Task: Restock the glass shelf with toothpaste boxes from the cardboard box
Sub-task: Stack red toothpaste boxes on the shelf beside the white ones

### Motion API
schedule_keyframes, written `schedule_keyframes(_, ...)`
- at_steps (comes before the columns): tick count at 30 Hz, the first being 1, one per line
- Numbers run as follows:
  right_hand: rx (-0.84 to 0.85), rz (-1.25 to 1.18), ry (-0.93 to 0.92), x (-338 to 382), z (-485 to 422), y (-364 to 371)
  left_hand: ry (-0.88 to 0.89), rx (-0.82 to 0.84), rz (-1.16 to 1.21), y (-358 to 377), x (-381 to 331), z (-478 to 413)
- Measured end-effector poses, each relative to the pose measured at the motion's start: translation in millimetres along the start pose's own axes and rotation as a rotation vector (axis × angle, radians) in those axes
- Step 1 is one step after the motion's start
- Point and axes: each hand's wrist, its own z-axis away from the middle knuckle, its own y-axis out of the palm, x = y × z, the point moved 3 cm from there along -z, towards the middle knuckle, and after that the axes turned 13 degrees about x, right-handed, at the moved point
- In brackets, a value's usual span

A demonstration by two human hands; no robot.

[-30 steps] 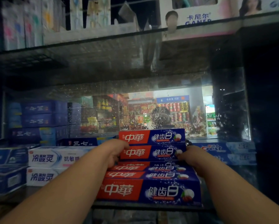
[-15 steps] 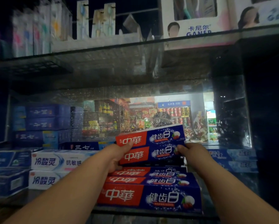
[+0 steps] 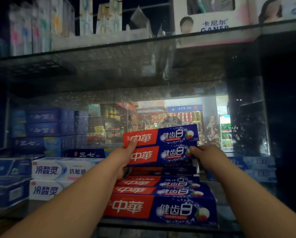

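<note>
At the far left, the white toothpaste boxes [image 3: 58, 170] and the dark blue cartons [image 3: 49, 122] behind them sit just as they did a second ago. Your left hand [image 3: 125, 158] is closed around the left end of two red-and-blue toothpaste boxes [image 3: 161, 145], thumb pressed on the red face of the upper one. A second ago that pair lay flat and level on the stack [image 3: 161, 200]; now you have raised it clear of the boxes below, and it tilts, the right end higher. Your right hand [image 3: 204, 157] clamps the pair's right end, fingers curled onto the blue face. The glass shelf [image 3: 161, 226] holds the stack near its front edge. The cardboard box is out of view. Lifting placed boxes suggests you are re-seating them, probably further back or squarer, so this pair is not yet stocked; keep both ends pinched so they do not slide apart.
</note>
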Motion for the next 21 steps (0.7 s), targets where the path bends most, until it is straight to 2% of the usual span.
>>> schedule_keyframes(5,0.01,0.031,0.025,-2,-2,1,0.138,0.022,0.078,1,-7,1)
schedule_keyframes(13,-0.004,-0.202,-0.032,-4,0,6,0.194,0.089,0.279,-2,-7,3)
schedule_keyframes(16,-0.007,-0.307,-0.022,-7,3,4,0.223,0.054,0.31,-2,-9,3)
schedule_keyframes(19,0.122,-0.557,0.0,-12,6,9,0.263,-0.012,0.343,-2,-10,1)
schedule_keyframes(21,0.227,-0.641,0.014,-15,6,11,0.278,-0.043,0.352,-1,-10,0)
